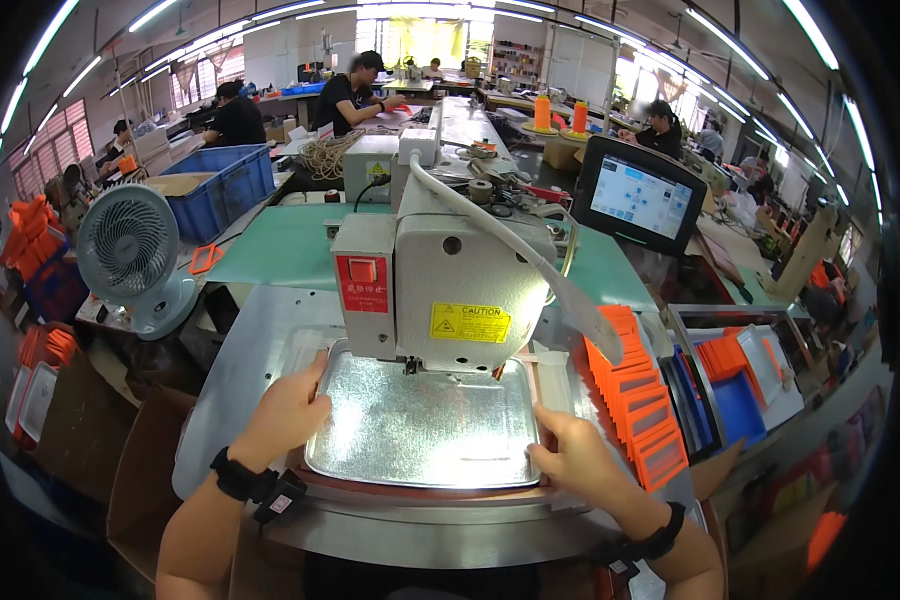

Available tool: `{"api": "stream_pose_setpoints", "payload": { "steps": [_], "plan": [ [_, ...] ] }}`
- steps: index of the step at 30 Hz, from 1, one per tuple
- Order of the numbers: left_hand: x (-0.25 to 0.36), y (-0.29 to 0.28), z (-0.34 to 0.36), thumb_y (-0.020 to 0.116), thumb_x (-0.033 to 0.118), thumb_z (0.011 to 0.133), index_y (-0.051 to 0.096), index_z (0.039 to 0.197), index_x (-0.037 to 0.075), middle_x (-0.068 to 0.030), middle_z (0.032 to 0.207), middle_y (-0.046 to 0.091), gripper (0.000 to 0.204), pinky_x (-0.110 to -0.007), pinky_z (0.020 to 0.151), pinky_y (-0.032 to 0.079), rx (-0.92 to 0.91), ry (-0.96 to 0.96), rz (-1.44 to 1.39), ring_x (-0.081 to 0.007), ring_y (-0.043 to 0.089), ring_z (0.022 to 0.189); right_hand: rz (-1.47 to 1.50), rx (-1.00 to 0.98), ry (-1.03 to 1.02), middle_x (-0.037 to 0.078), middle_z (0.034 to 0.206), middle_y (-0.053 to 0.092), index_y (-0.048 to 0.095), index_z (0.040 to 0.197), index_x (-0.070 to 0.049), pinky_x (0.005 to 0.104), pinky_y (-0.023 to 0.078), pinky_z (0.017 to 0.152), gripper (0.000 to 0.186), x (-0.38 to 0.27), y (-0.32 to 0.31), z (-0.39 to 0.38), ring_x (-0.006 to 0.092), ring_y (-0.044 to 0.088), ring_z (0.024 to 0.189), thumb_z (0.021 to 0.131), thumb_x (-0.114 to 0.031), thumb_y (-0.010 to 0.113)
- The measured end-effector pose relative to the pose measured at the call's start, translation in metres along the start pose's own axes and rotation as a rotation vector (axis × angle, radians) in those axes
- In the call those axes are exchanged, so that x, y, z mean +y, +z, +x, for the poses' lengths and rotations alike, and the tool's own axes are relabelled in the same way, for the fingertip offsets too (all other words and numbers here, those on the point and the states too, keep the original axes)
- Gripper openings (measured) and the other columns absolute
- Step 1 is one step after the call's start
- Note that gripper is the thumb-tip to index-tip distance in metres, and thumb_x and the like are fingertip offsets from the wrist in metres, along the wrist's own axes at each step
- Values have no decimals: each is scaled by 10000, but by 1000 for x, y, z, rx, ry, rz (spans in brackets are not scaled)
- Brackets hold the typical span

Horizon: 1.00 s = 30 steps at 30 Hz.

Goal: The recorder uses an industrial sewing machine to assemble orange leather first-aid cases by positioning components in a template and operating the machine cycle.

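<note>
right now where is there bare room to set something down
The green tabletop between fan and machine looks bare; so does the metal plate between it and the left hand. It is crowded right of the machine, where orange frames overlap.

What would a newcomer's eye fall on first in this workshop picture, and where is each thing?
Probably the shiny metal tray at the lower centre, with the left hand at its left edge and the right hand at its right. Just beyond it looms a bulky pale machine with a yellow label. To the right, overlapping bright orange frames stand out, with a lit screen farther back.
</note>
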<state>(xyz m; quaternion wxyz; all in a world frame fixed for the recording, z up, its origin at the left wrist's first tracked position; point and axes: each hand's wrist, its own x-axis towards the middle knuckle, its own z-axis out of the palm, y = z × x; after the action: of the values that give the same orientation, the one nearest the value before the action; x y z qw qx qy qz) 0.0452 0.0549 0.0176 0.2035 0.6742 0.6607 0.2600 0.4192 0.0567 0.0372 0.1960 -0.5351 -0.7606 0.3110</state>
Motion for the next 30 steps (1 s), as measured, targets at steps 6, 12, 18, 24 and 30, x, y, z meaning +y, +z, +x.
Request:
{"api": "stream_pose_setpoints", "payload": {
  "steps": [6,12,18,24,30],
  "plan": [
    [-10,-3,-8,578,101,799,469,1425,-49,-228,780,635,653,-366,670,493,-26,-15,-209,-274,656,717,183,-63,-14,118,722,581,572,1195,76,361,513,557,369,0,-1,8,196,620,592,845,-32,616],
    [2,-13,-44,563,37,800,463,1440,-46,-130,1090,658,652,-274,756,514,105,-177,-565,-130,643,914,75,-110,-95,60,762,616,540,1380,-7,274,522,474,507,4,9,20,104,601,536,883,-34,631],
    [18,-19,-86,509,-27,802,416,1457,-75,-142,1268,615,663,-262,924,496,215,-156,-1118,-158,631,1083,247,-305,15,64,852,642,519,1440,-75,265,542,501,567,-17,11,37,107,608,571,892,-32,656],
    [28,-19,-120,519,111,941,369,1464,-100,-175,1301,589,584,-308,953,516,412,-209,-1227,-203,633,1134,288,-298,-6,71,876,652,516,1433,-38,260,568,543,557,-16,29,42,117,628,645,897,-10,664],
    [46,-5,-117,650,336,943,273,1511,-89,-156,1398,523,804,-349,1065,447,365,-13,-1300,-227,558,1260,311,-247,-18,69,821,659,525,1406,9,268,564,521,542,-11,34,45,124,634,628,886,-12,679]
  ]
}}
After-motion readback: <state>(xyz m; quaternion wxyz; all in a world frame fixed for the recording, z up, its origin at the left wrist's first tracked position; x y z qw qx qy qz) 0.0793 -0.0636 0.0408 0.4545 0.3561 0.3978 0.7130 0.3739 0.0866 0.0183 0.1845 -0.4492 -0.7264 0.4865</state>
